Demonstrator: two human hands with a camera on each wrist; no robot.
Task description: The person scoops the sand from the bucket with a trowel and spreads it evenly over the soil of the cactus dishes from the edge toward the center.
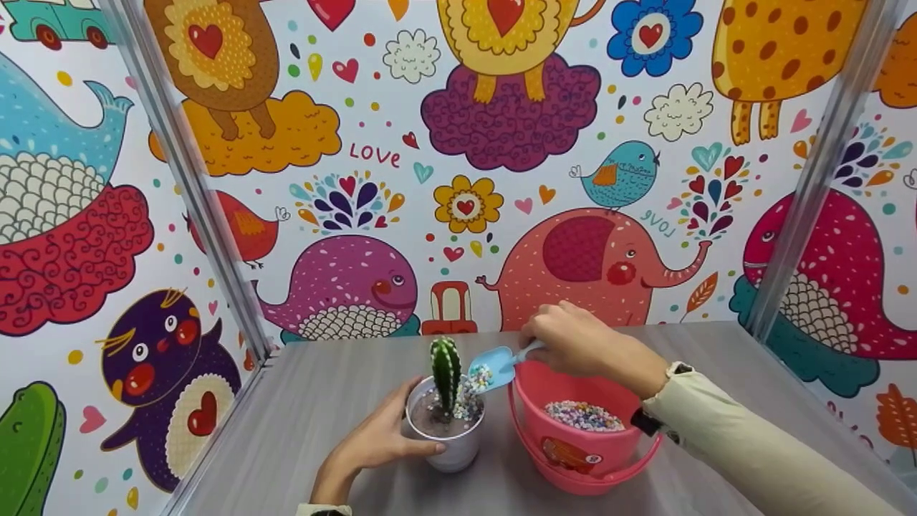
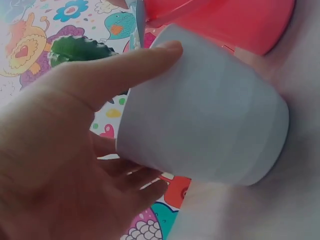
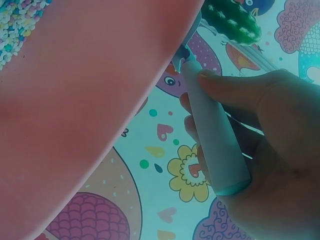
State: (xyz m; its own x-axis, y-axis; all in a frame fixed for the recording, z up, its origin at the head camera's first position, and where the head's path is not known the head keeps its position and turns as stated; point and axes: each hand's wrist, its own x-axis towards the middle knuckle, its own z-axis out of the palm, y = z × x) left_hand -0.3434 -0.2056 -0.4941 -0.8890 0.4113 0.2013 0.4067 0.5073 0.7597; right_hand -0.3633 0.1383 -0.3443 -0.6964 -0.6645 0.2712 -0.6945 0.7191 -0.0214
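A green cactus [image 1: 445, 373] stands upright in a white flowerpot [image 1: 458, 453] on the table. My left hand [image 1: 383, 436] holds this pot from the left, thumb along its front side and fingers round the back; in the left wrist view the thumb lies near the rim of the pot [image 2: 210, 110]. With my right hand [image 1: 580, 340] I grip the handle of a small light-blue scoop [image 1: 499, 364], plainly seen as a pale handle [image 3: 215, 140] in the right wrist view. Its blade tilts over the pot's right rim, carrying colourful pebbles [image 1: 481, 375]. More pebbles lie on the soil beside the cactus.
Right of the pot is a pink bucket [image 1: 534, 408] holding many colourful pebbles [image 1: 584, 416], its handle hanging down in front. My right forearm reaches over the bucket. Behind the grey table [image 1: 301, 401] rise panels printed with cartoon animals [image 1: 358, 287], joined by metal posts.
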